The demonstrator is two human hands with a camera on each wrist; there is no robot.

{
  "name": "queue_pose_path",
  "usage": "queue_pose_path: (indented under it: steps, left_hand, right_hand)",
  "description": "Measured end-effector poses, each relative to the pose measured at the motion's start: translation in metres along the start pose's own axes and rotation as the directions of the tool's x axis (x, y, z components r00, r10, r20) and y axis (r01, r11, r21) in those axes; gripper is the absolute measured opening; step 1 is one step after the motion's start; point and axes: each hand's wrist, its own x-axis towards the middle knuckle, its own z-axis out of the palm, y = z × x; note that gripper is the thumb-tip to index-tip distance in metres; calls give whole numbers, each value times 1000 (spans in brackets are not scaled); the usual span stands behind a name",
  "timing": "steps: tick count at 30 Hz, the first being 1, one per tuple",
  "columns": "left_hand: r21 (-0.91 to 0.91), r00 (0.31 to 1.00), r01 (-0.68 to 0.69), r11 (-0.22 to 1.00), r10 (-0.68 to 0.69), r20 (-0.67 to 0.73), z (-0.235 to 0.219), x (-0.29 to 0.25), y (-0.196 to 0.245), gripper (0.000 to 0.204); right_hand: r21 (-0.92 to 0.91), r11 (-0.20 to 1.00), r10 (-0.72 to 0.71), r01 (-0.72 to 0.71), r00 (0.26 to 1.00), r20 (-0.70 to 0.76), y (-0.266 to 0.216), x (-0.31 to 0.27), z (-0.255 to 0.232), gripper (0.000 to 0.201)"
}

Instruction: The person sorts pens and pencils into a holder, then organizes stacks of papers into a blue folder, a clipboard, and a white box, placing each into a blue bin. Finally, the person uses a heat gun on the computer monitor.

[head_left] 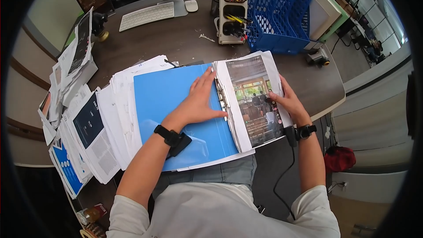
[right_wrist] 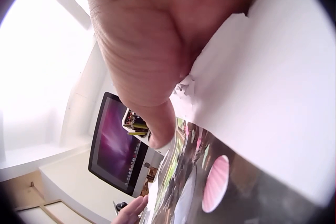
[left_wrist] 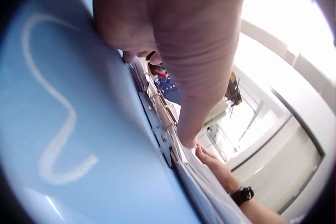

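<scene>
A blue folder (head_left: 176, 92) lies spread out at the desk's front edge, its cover turned to the left. Along its spine runs a metal clip (head_left: 221, 94), which also shows in the left wrist view (left_wrist: 157, 124). My left hand (head_left: 198, 101) rests over the clip, fingers stretched toward the top of the spine and thumb spread to the paper edge. On the right side lies a paper stack (head_left: 235, 119), topped by a printed photo sheet (head_left: 253, 101). My right hand (head_left: 288, 101) grips the stack's right edge, thumb on the photo sheet; its other fingers are mostly hidden.
Loose papers (head_left: 116, 101) spread left of the folder, with another paper pile (head_left: 72, 75) beyond. A keyboard (head_left: 146, 16), a mouse (head_left: 191, 5), a pen holder (head_left: 233, 13) and a blue file rack (head_left: 277, 13) stand behind. A can (head_left: 91, 213) is at lower left.
</scene>
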Motion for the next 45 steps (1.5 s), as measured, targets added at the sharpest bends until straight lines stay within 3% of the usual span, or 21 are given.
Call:
queue_pose_path:
  steps: [1,2,4,7,11,13,17,20,23,25,28,32,34,38,40,45]
  left_hand:
    - [-148,999,13,989,-19,-39,-3,-1,-4,112]
    - [-143,999,9,990,-15,-37,-6,-1,-6,112]
    - [-256,1000,-10,966,7,-14,-11,-3,-9,89]
    - [-271,1000,-21,962,15,-24,-9,-4,-8,74]
    - [-261,999,-43,964,44,-4,-11,-3,-9,71]
    - [-138,993,-115,984,117,6,-10,-4,-8,70]
    - [-90,990,-138,986,136,-27,-8,-5,-7,72]
    - [-209,995,-86,974,73,-68,-5,-6,-9,73]
    - [-185,993,-97,978,85,-76,-5,-5,-9,71]
    - [-266,997,-59,962,46,-55,-6,-3,-10,67]
    - [-335,997,-62,940,77,31,-12,-2,-17,65]
    - [-374,998,-49,926,55,7,-12,-3,-9,59]
    - [-686,999,3,727,-37,-35,-10,-2,-7,64]
    - [-636,998,31,771,11,62,-20,-8,-4,65]
    - [-196,976,-107,975,141,167,-27,-19,11,69]
    - [-113,952,-181,977,202,228,-22,-51,36,71]
  right_hand:
    - [28,998,57,-57,998,-12,-2,-2,1,79]
    - [31,998,53,-53,998,-16,1,-2,0,79]
    - [225,969,125,-102,988,-93,7,0,-4,61]
    - [287,945,186,-154,979,-87,1,0,-10,51]
    - [292,942,188,-166,981,-49,9,4,-18,49]
    - [195,970,151,-146,988,-14,16,6,-20,49]
    - [260,955,162,-140,985,-65,8,7,-15,51]
    - [383,913,185,-143,980,-76,2,4,-11,53]
    - [269,955,143,-126,989,-45,9,5,-12,55]
    - [199,976,108,-93,992,-64,13,6,-13,56]
    - [161,982,113,-100,991,-69,10,6,-11,56]
    - [157,984,101,-90,993,-65,14,6,-13,57]
    - [168,982,101,-90,993,-55,14,6,-13,57]
    - [166,980,120,-109,991,-60,16,6,-14,57]
    - [142,986,100,-88,992,-80,19,8,-15,57]
    - [166,981,116,-103,991,-73,18,9,-12,57]
